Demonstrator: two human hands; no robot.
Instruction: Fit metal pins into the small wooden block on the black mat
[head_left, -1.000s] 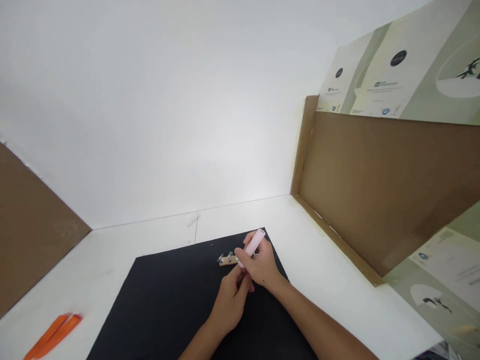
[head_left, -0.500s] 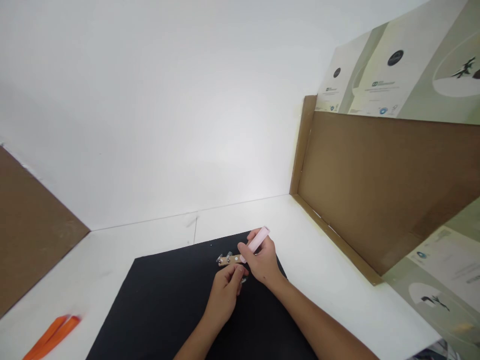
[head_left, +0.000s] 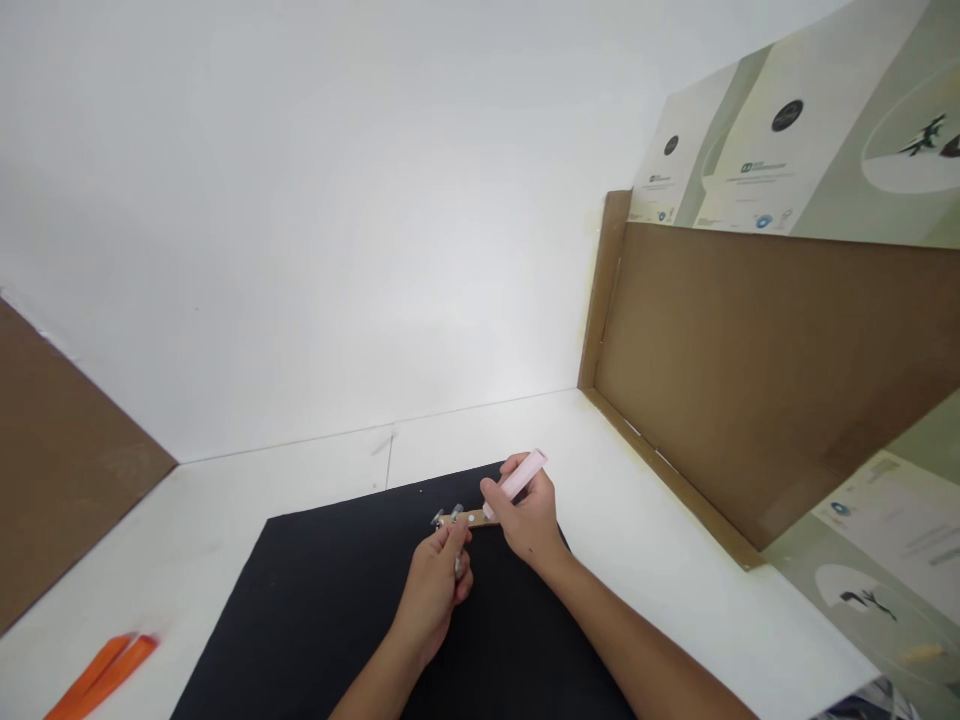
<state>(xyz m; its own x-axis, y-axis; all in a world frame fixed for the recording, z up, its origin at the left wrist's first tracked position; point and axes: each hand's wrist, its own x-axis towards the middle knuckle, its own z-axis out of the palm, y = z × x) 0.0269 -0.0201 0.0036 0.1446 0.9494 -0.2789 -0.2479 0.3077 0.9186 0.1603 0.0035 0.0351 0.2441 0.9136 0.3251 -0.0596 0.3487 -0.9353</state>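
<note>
Pink stick [head_left: 517, 478] fills the curled right hand [head_left: 531, 512], left hand [head_left: 437, 575] pinching silvery hardware [head_left: 458, 567], panel lettering [head_left: 766, 167] unreadable.

We look through one camera worn on the head, facing forward and down across the worktop [head_left: 172, 560]. From there, the left hand [head_left: 435, 577] and right hand [head_left: 531, 512] sit small and low of centre, while the white wall [head_left: 337, 220] fills most of our upper view.

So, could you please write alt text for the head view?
The right hand holds a pink stick, its lower end at a narrow tan strip with shiny fittings; the left hand grips a small shiny piece over a black mat.
</note>
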